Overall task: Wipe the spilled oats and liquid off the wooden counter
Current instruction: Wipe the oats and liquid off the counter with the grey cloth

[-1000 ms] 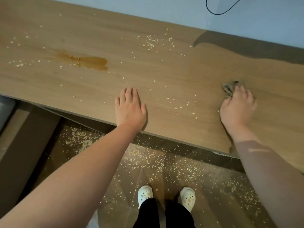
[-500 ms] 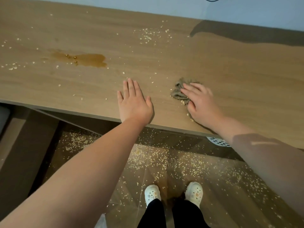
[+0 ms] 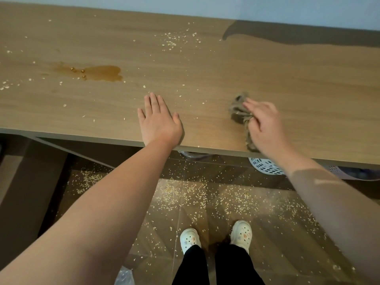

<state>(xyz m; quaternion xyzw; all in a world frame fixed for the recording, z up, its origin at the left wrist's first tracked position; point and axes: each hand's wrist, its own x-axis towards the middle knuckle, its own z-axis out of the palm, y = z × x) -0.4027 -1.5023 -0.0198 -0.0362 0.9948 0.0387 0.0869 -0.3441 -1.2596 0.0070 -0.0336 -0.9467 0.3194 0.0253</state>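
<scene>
Right hand (image 3: 265, 124) grips the bunched cloth (image 3: 238, 112) jutting leftward from under it; left hand (image 3: 159, 122) lies flat.

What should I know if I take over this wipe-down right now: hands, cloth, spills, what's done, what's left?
Left hand: open, flat on the wooden counter near its front edge.
Right hand: fingers grip the bunched cloth, which lies on the counter by the front edge.
Done: no oats show on the counter right of the cloth.
Left: brown liquid puddle, well left of both hands, unwiped; oats cluster toward the back; loose oats at the left end. Oats also litter the floor.
</scene>
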